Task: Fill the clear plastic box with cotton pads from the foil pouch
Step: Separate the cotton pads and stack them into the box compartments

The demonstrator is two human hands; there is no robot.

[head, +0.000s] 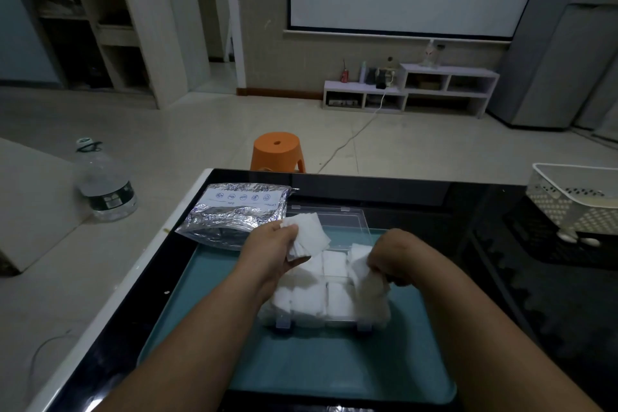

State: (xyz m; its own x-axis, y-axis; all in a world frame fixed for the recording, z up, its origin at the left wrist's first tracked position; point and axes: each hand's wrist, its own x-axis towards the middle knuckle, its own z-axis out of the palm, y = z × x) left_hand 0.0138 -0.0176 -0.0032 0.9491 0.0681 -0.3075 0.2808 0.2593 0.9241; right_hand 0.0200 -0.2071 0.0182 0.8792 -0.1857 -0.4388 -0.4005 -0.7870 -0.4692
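Well, L hand (274,244) & R hand (391,254) each grip pads (311,237); box (344,224) mostly hidden.

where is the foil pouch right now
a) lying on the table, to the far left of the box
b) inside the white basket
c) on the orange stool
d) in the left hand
a: the foil pouch lies flat on the table, to the far left of the clear box, while the left hand grips cotton pads, not the pouch.
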